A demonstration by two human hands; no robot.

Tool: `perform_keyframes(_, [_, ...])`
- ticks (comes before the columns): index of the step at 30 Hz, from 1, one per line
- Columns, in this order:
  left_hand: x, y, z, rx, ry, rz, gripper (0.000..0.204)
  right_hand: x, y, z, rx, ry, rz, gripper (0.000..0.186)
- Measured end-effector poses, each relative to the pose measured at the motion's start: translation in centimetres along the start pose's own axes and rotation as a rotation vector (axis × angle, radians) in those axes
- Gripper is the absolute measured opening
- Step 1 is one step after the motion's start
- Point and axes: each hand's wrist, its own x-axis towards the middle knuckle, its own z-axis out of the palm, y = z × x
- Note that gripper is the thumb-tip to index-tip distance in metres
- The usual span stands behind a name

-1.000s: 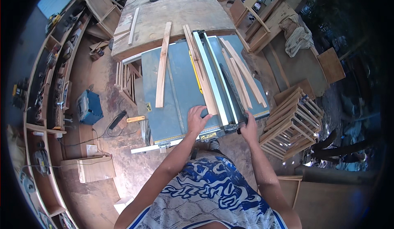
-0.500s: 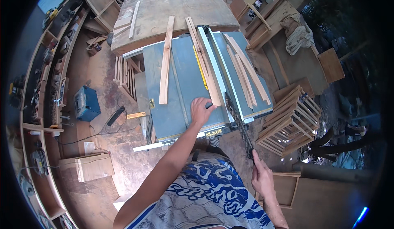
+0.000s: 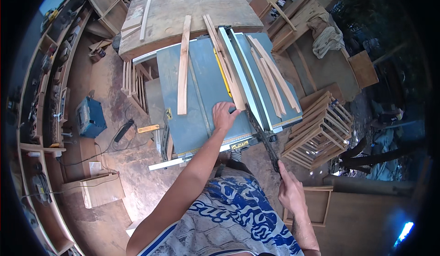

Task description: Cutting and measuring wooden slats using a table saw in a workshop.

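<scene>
Pressing my left hand point(image 3: 224, 115) flat, open, on the near end of the wood strip point(image 3: 224, 63) against the fence point(image 3: 243, 75) | right hand point(image 3: 289, 192) closed around a dark push stick point(image 3: 265, 139) (near-right of tabletop point(image 3: 197, 118)) | best keep fingers wide of the blade line.

Matt blue-grey metal saw table point(image 3: 201, 95) — pale, bare wooden strips point(image 3: 183, 63) on it — beside a rough, dusty plywood bench point(image 3: 183, 8).

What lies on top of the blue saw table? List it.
On the saw table lie a loose wood strip, a strip beside the metal fence with the left hand on it, and more strips right of the fence. The blade is not visible.
</scene>
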Motion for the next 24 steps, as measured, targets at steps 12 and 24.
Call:
perform_keyframes(12, [1.0, 0.0, 0.3, -0.004, -0.027, -0.052, 0.032, 5.4, -3.3, 3.7, -0.213, -0.21, 0.189, 0.085])
perform_keyframes(24, [0.8, -0.8, 0.8, 0.114, -0.053, 0.094, 0.04, 8.8, -4.1, 5.0, -0.305, -0.218, 0.107, 0.097])
